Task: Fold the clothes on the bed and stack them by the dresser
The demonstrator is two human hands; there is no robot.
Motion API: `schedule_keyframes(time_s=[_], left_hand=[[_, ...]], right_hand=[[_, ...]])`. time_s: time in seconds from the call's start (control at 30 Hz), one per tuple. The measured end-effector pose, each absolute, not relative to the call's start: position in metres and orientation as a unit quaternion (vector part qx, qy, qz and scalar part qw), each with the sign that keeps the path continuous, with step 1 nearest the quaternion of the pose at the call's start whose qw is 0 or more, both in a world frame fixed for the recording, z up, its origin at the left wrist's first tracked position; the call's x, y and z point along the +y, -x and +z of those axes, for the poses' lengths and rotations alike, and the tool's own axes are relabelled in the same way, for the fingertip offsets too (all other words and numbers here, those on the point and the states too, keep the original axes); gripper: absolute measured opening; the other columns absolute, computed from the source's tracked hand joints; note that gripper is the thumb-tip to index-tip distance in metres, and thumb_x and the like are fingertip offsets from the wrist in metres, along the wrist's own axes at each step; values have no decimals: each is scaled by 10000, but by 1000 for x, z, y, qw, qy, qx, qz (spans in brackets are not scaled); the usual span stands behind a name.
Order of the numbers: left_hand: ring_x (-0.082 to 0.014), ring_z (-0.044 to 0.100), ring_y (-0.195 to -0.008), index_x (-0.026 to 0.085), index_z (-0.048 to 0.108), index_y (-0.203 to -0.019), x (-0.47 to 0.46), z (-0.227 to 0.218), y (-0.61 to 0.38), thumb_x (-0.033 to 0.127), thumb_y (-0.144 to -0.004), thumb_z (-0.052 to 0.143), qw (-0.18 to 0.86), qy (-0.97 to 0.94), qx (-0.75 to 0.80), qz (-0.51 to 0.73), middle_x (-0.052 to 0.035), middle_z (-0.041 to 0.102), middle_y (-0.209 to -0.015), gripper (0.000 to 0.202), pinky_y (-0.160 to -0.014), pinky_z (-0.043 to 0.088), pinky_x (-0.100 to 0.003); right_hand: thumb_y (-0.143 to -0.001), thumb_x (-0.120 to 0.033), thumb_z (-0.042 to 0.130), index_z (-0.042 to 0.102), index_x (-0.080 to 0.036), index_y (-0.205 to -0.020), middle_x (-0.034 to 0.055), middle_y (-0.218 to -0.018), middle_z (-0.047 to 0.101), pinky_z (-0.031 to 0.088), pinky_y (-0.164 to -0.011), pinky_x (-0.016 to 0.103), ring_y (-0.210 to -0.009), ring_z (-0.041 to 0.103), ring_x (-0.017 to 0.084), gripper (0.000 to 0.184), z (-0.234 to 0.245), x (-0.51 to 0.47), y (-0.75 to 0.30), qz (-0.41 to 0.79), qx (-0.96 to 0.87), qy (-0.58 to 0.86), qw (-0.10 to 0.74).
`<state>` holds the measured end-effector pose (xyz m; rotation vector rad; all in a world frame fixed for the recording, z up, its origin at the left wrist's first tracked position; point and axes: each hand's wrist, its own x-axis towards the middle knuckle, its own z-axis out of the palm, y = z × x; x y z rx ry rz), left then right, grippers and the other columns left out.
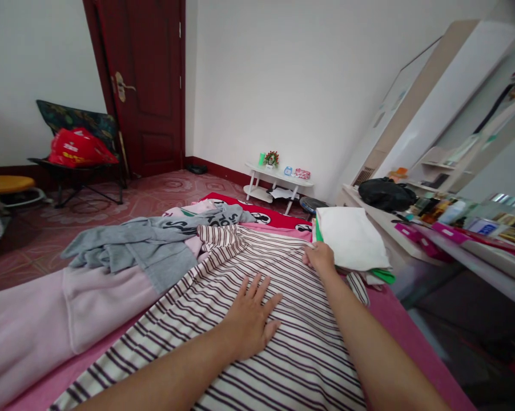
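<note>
Striped garment [302,325]: cream with dark stripes; spread over the pink sheet [397,334], directly in front of the person; single piece under both hands.

Left hand [249,321]: palm down on the garment's middle, fingers spread apart, gripping nothing; right hand [320,257]: fingers curled together on the garment's far right edge, apparently pinching it; the two hands well apart.

Condition: body broad and, by judgement, largely flattened, with slight ripples; far left sleeve bunched; no fold laid across the body; a striped end [358,289] shows beyond the right forearm, whether of the same garment cannot be told.

Adjoining: white cloth [351,234], already folded, atop a stack with green edges, just beside the right hand; grey garment [127,242], lettered, loose and crumpled, left of the striped piece, unfolded; pale pink fleece [107,311], partly beneath the grey; red printed cloth [278,218], lying beyond, at the far end.
</note>
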<state>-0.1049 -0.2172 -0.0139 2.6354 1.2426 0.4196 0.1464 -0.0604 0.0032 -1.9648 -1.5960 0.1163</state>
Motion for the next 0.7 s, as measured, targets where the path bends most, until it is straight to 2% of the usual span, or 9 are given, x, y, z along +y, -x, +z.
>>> schedule_keyframes(time_s=[0.13,0.23,0.33,0.4,0.47,0.6,0.7], left_hand=[[-322,77,-1418,312,310,-1436,-217,-14,105,542,-931,281,109,-888,419,155,-81,160,-1549,556,-1113,59,-591],[-305,170,-1405,317,394,-1388,-216,-16,104,483,-905,414,129,-883,413,183,-61,268,-1519,512,-1120,108,-573],[-233,358,-1329,285,506,-1296,-206,-14,106,354,-880,491,158,-853,433,246,-51,385,-1454,422,-1116,260,-451],[-189,448,-1254,252,536,-1260,-190,-5,111,297,-886,472,153,-822,463,295,-54,410,-1427,383,-1065,361,-345],[-181,496,-1197,238,538,-1251,-168,10,120,283,-895,450,113,-799,501,313,-54,432,-1398,369,-1010,414,-304],[-240,555,-1092,227,532,-1244,-111,48,143,309,-899,440,-16,-774,601,198,-94,493,-1312,367,-889,467,-357],[-324,523,-1112,152,602,-1136,-77,61,159,374,-866,494,-60,-748,652,111,-168,572,-1180,366,-887,433,-430]], right_hand=[[-743,-207,490,591,-172,-914,56,-749,695,482,-710,293,-736,657,195,202,-25,-69,-138,16,-605,693,393],[-750,-203,460,565,-159,-966,90,-882,691,488,-774,313,-808,660,203,244,-44,-79,-135,34,-622,647,440],[-750,-194,452,526,-129,-1056,103,-898,679,491,-763,310,-791,654,203,321,-48,-83,-135,52,-615,637,462],[-750,-186,447,497,-108,-1124,100,-881,676,483,-770,320,-790,644,214,384,-46,-82,-135,38,-608,650,455],[-762,-190,446,462,-88,-1193,94,-862,676,471,-771,334,-797,636,231,443,-42,-81,-134,16,-606,667,433],[-802,-235,475,391,-76,-1296,96,-868,672,452,-739,331,-816,629,251,525,-35,-81,-128,-9,-607,700,376],[-845,-289,474,374,-96,-1329,125,-937,667,437,-727,334,-862,625,266,531,-31,-81,-121,-47,-599,732,322]])
